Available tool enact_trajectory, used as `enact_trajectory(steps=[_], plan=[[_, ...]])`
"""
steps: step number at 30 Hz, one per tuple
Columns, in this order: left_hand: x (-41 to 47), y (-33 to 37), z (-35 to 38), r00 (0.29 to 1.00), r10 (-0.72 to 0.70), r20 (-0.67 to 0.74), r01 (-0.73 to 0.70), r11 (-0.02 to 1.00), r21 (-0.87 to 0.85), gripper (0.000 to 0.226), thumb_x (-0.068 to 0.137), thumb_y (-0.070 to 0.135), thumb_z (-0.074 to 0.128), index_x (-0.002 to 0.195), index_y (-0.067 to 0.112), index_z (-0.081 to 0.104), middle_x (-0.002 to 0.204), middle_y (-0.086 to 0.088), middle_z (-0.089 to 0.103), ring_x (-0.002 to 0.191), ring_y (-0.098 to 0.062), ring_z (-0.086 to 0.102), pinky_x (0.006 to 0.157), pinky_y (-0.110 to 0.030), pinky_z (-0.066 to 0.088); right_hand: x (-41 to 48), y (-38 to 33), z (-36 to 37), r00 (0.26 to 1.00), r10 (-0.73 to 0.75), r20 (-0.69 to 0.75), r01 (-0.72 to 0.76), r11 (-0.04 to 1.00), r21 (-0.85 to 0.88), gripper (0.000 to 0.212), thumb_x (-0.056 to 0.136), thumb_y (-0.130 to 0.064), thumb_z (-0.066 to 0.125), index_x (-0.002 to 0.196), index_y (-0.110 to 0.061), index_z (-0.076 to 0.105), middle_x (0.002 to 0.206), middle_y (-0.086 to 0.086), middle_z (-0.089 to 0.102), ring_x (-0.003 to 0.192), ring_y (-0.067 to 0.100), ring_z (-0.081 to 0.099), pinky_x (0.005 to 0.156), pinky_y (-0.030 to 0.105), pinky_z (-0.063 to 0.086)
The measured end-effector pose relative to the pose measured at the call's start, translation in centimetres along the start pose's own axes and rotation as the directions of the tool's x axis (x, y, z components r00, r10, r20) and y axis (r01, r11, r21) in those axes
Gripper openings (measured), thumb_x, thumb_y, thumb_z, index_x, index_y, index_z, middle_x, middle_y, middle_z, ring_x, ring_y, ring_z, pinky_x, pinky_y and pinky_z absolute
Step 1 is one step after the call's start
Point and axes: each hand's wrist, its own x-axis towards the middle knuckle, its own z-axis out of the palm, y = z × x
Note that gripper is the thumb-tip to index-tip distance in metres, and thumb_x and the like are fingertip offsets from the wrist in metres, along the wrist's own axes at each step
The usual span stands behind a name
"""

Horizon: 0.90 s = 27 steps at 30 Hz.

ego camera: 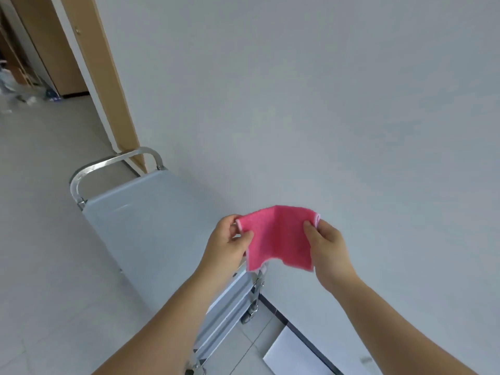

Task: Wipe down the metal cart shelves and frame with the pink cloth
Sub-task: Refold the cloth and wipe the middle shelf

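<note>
A pink cloth (278, 236) hangs spread between both hands, in the air above the near right corner of the metal cart. My left hand (230, 244) pinches its upper left corner between thumb and fingers. My right hand (324, 247) pinches its upper right edge. The metal cart (151, 220) stands lengthwise against the white wall, with a flat grey top shelf and a curved shiny handle (108, 165) at its far end. Lower shelves and a frame post (255, 296) show under the near end, partly hidden by my left forearm.
A white wall (324, 104) runs along the cart's right side. A wooden door frame (108, 77) stands beyond the handle, with clutter on the floor through the doorway (24, 90). Pale tiled floor (40, 239) lies left of the cart. A white sheet (292, 358) lies on the floor by the wall.
</note>
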Motion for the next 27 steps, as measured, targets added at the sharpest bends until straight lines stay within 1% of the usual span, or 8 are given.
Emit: enact_trajectory(steps=[1, 3, 7, 11, 15, 22, 25, 27], plan=[[0.3, -0.1, -1.3, 0.999, -0.002, 0.049, 0.0, 0.999, 0.037, 0.023, 0.089, 0.01, 0.059, 0.109, 0.02, 0.055, 0.099, 0.0, 0.069, 0.091, -0.026, 0.068, 0.084, -0.05, 0.054, -0.7, 0.0, 0.7, 0.999, 0.001, -0.036, -0.001, 1.0, -0.003, 0.026, 0.098, -0.018, 0.048, 0.085, -0.022, 0.071, 0.076, -0.003, 0.068, 0.075, 0.019, 0.062, 0.073, 0.043, 0.058], [0.7, -0.4, -3.3, 0.99, -0.004, 0.139, -0.007, 0.997, 0.075, 0.024, 0.087, 0.009, 0.062, 0.108, 0.019, 0.057, 0.099, 0.001, 0.07, 0.091, -0.024, 0.068, 0.086, -0.049, 0.054, -2.4, -0.1, 1.8, 0.994, 0.002, -0.113, -0.005, 1.0, -0.02, 0.026, 0.099, -0.017, 0.047, 0.087, -0.022, 0.07, 0.073, -0.006, 0.067, 0.072, 0.016, 0.061, 0.061, 0.032, 0.055], [0.5, -1.1, -5.4, 0.961, -0.037, 0.276, 0.012, 0.996, 0.092, 0.021, 0.088, 0.003, 0.06, 0.103, 0.019, 0.061, 0.099, 0.0, 0.072, 0.092, -0.022, 0.069, 0.086, -0.049, 0.054, -6.6, 0.4, 3.2, 0.961, 0.041, -0.272, -0.042, 0.999, 0.002, 0.025, 0.1, -0.016, 0.047, 0.086, -0.019, 0.068, 0.073, -0.001, 0.064, 0.066, 0.014, 0.058, 0.045, 0.019, 0.047], [-1.2, -1.6, -5.8, 0.921, -0.047, 0.386, 0.013, 0.996, 0.088, 0.018, 0.092, 0.005, 0.054, 0.104, 0.016, 0.062, 0.097, -0.001, 0.072, 0.091, -0.024, 0.069, 0.085, -0.053, 0.053, -11.0, 1.0, 3.3, 0.927, 0.079, -0.367, -0.086, 0.996, -0.002, 0.027, 0.1, -0.018, 0.046, 0.084, -0.018, 0.068, 0.07, -0.003, 0.063, 0.061, 0.009, 0.055, 0.05, 0.018, 0.048], [-3.5, -1.4, -5.8, 0.889, -0.029, 0.458, -0.003, 0.998, 0.069, 0.015, 0.095, 0.013, 0.051, 0.102, 0.018, 0.064, 0.094, -0.007, 0.071, 0.093, -0.033, 0.066, 0.082, -0.058, 0.052, -15.1, 1.6, 2.9, 0.885, 0.081, -0.459, -0.111, 0.993, -0.04, 0.026, 0.1, -0.021, 0.045, 0.087, -0.012, 0.066, 0.071, -0.001, 0.058, 0.065, 0.014, 0.051, 0.062, 0.028, 0.045], [-9.6, -0.9, -8.6, 0.853, 0.006, 0.522, -0.063, 0.994, 0.092, 0.014, 0.096, 0.019, 0.052, 0.101, 0.021, 0.065, 0.095, -0.006, 0.07, 0.092, -0.029, 0.066, 0.081, -0.055, 0.054, -24.2, 2.0, 4.3, 0.846, 0.031, -0.532, -0.108, 0.988, -0.115, 0.028, 0.1, -0.02, 0.043, 0.082, -0.003, 0.056, 0.063, -0.004, 0.038, 0.054, 0.008, 0.034, 0.051, 0.02, 0.03], [-12.6, -1.2, -11.6, 0.854, 0.01, 0.52, -0.064, 0.994, 0.086, 0.014, 0.095, 0.018, 0.053, 0.1, 0.021, 0.066, 0.093, -0.005, 0.071, 0.089, -0.026, 0.067, 0.083, -0.053, 0.054, -27.8, 2.6, 6.4, 0.849, 0.045, -0.526, -0.126, 0.985, -0.12, 0.029, 0.1, -0.023, 0.042, 0.09, 0.001, 0.055, 0.069, 0.0, 0.037, 0.059, 0.009, 0.034, 0.053, 0.024, 0.03], [-14.1, -1.6, -14.0, 0.857, 0.011, 0.515, -0.064, 0.994, 0.084, 0.015, 0.095, 0.019, 0.053, 0.101, 0.021, 0.067, 0.095, -0.01, 0.069, 0.092, -0.034, 0.065, 0.082, -0.055, 0.053, -29.6, 2.9, 8.3, 0.86, 0.054, -0.507, -0.131, 0.985, -0.117, 0.027, 0.1, -0.022, 0.043, 0.092, -0.002, 0.058, 0.07, -0.001, 0.043, 0.062, 0.011, 0.038, 0.055, 0.024, 0.034]])
